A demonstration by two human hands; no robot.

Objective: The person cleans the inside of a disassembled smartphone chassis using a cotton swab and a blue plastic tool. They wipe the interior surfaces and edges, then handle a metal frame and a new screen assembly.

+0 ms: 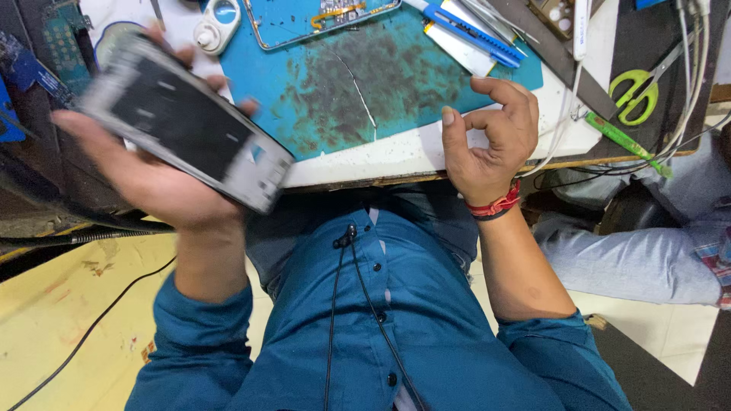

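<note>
The white workbench (396, 156) spans the upper frame and carries a stained teal work mat (358, 84). Your left hand (152, 183) is raised at the bench's near-left edge, above your lap, and grasps an opened phone body (186, 122) with a dark centre and pale frame; the fingers wrap its far edge and the palm supports it from below. The phone is blurred and its detail cannot be read. Your right hand (487, 137) is held at the bench's near edge, palm toward you, fingers curled loosely inward and holding nothing visible; red and black bands (496, 205) circle that wrist. At the mat's far edge lie a phone frame (320, 19), a blue utility knife (472, 34) and a white round loupe (217, 27). Green-handled scissors (636, 95) rest to the right.
</note>
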